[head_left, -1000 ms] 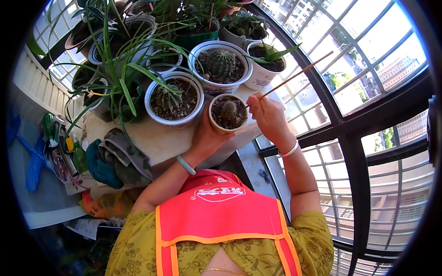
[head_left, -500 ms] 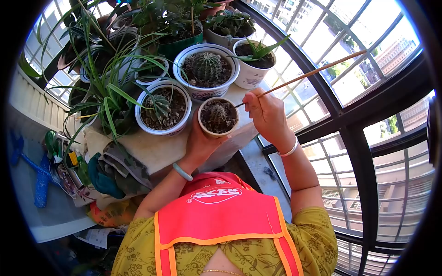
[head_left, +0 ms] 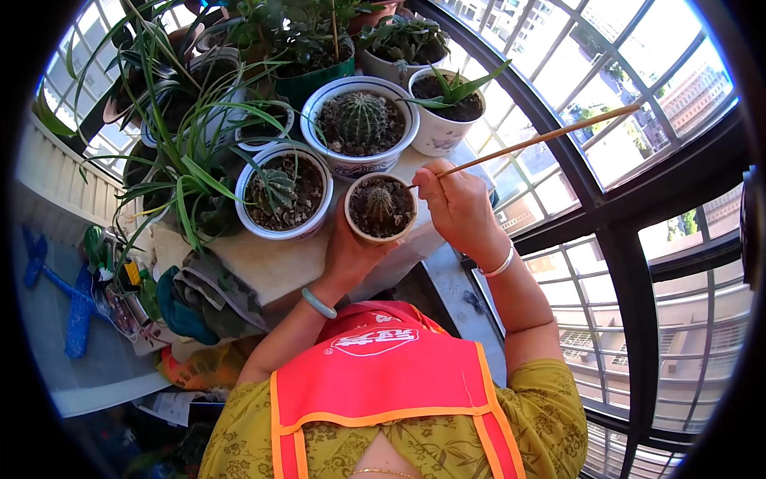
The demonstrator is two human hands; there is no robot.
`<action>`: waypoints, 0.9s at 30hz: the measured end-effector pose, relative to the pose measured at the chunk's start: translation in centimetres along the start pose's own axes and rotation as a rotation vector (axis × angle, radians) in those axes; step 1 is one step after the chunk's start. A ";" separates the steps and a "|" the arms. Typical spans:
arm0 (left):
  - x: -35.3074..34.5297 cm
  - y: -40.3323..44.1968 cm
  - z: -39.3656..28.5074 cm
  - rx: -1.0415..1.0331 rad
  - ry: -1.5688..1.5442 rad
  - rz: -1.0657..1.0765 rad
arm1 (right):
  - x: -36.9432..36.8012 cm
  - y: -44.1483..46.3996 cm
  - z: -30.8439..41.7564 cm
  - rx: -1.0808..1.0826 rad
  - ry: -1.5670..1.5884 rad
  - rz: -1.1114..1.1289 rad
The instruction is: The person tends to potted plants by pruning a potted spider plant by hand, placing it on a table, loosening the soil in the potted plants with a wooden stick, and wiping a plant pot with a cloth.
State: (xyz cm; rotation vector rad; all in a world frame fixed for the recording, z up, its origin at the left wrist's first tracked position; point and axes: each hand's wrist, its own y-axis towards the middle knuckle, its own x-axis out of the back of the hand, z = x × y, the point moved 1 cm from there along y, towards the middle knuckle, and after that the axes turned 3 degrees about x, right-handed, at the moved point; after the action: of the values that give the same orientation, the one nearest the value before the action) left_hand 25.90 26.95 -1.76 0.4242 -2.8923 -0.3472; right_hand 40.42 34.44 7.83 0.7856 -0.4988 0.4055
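Note:
My left hand (head_left: 349, 254) is wrapped round the side of a small pale pot (head_left: 375, 239) at the front edge of the ledge. A small spiny cactus (head_left: 381, 203) grows in its dark soil. In a pinch, my right hand (head_left: 456, 206) holds a long thin wooden stick (head_left: 542, 137) close to its lower end. The stick slants up to the right, and its dark tip is at the pot's right rim; whether it touches the soil I cannot tell.
Close behind stand a white pot with a larger cactus (head_left: 358, 118), a succulent (head_left: 274, 190) at left and an aloe-like plant (head_left: 456, 88) at right. Spider-plant leaves (head_left: 187, 176) hang leftward. A cloth (head_left: 219, 289) lies on the ledge (head_left: 267, 263). Barred windows (head_left: 610, 231) line the right.
My right hand has shifted slightly down and left, nearer the small pot, and the stick's far end has dropped a little. My left hand keeps its hold on the pot.

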 end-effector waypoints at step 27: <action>0.3 0.2 0.2 -0.004 -0.003 0.028 | -1.7 -0.5 -2.2 -0.140 0.034 0.166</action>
State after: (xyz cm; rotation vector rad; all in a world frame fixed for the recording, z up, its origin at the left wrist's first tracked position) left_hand 25.55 27.10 -1.89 0.3823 -2.8970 -0.3487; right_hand 39.95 35.48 5.26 0.6032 -0.5569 0.5313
